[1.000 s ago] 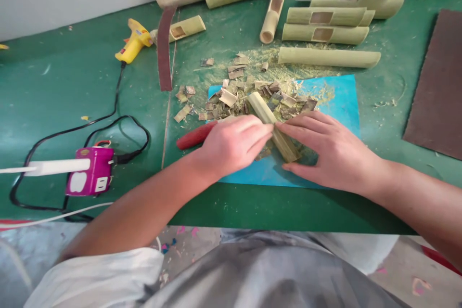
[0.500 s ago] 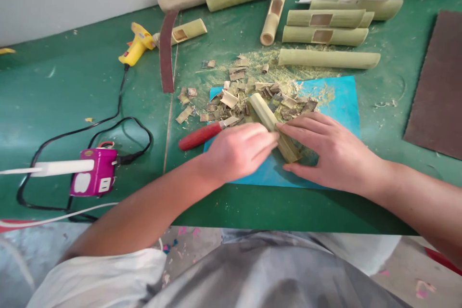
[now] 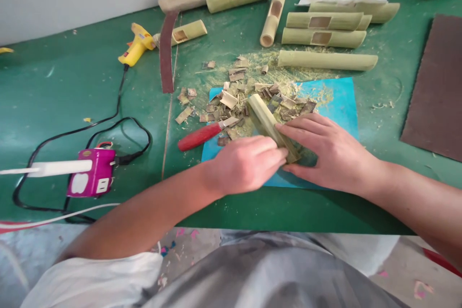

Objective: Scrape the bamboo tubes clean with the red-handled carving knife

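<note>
A split-looking bamboo piece lies slantwise over a blue sheet, its upper end among scraps. My left hand is closed, fingers pressed together on the lower part of the bamboo; whatever is in those fingers is hidden. From the right, my right hand steadies the same piece, fingertips against its side and thumb by its lower end. Left of the bamboo rests a red-handled knife, untouched. Cut bamboo chips and pale shavings are scattered just beyond the hands.
Several bamboo tubes, some with square openings, lie along the back. A yellow glue gun and its cord reach a purple power adapter at left. Brown sandpaper lies at right, with a narrow brown strip near the glue gun.
My left hand has slid down and slightly right along the bamboo, towards its lower end. My right hand stays in place on the piece.
</note>
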